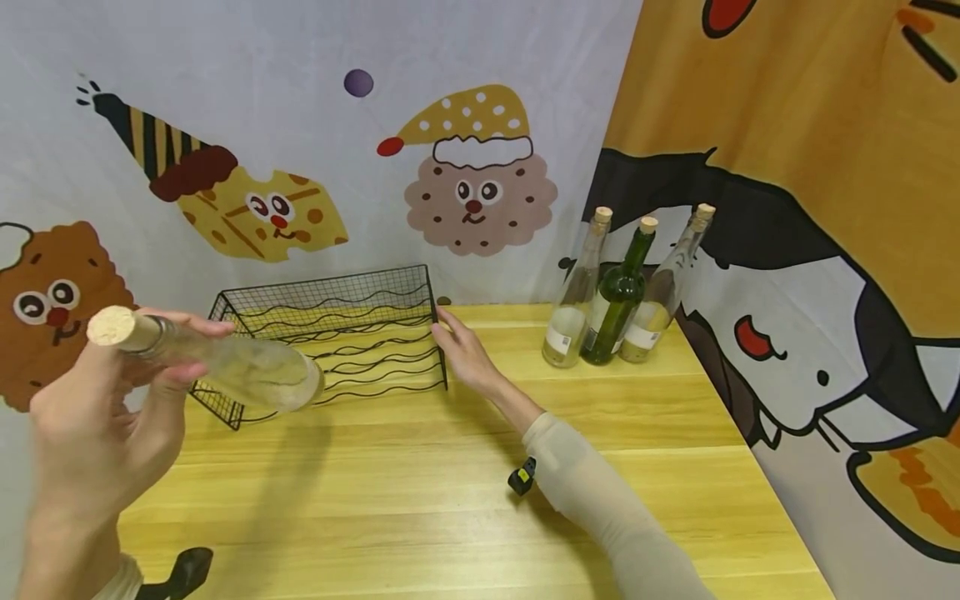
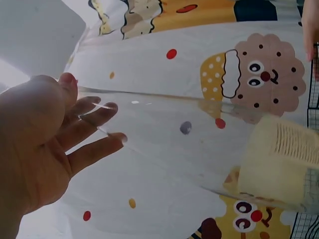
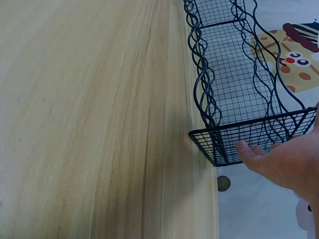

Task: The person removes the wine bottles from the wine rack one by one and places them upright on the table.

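Note:
In the head view my left hand grips a clear glass bottle by its neck, just below the cork. The bottle is tilted in the air, its base over the left part of a black wire rack. A pale label shows near the bottle's base in the left wrist view. My right hand touches the mesh end panel at the rack's right side, its fingers fairly straight. The rack has wavy wire rows and stands on the wooden table.
At the back right of the table stand two clear corked bottles with a green corked bottle between them. A cartoon-printed cloth hangs behind the table and along its right side.

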`<state>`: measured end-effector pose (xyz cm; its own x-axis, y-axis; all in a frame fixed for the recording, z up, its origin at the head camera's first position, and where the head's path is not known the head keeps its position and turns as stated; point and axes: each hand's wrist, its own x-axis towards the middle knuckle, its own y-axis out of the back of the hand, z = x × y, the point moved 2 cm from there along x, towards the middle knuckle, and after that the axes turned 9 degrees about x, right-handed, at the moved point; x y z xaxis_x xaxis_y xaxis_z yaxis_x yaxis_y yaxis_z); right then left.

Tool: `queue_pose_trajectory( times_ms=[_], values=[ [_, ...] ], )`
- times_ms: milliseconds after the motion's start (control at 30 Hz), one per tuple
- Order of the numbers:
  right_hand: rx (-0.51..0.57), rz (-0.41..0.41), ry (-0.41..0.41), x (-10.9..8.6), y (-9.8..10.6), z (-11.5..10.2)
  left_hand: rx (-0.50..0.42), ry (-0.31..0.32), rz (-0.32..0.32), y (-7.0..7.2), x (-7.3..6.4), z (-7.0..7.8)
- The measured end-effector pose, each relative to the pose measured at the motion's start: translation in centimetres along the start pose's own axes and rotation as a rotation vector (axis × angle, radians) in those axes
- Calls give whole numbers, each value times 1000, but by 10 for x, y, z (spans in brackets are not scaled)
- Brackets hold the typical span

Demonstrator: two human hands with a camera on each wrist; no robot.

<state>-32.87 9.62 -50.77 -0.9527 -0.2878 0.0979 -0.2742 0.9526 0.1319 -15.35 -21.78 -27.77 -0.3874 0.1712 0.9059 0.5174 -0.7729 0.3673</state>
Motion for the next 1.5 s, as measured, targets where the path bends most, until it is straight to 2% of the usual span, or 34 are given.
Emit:
queue_pose_trajectory(
  times_ms=[167, 300, 400, 767, 1000, 1133, 1333, 1500],
  values=[
    [4, 3, -6, -1, 0, 0, -112, -22, -45, -9, 1, 3],
    [10, 11, -10, 0, 0, 2, -250, -44, -64, -22, -1, 2],
    [19, 13, -14, 0, -1, 2, -329, -45, -100, -32, -4, 1],
    [4, 16, -12, 0, -1, 0, -330, -14, -292, -65, -14, -3],
    [-7, 15, -11, 0, -2, -1, -376, 10, -321, -86, -20, -3],
    [-3, 13, -10, -1, -1, -2, -391, 34, -373, -95, -25, -3],
    [-7, 13, -2, 0, -1, -3, -393, 85, -458, -104, -30, -3],
    [-24, 23, 1, 1, -1, -2, -399, 105, -481, -109, -32, -1]
  ],
)
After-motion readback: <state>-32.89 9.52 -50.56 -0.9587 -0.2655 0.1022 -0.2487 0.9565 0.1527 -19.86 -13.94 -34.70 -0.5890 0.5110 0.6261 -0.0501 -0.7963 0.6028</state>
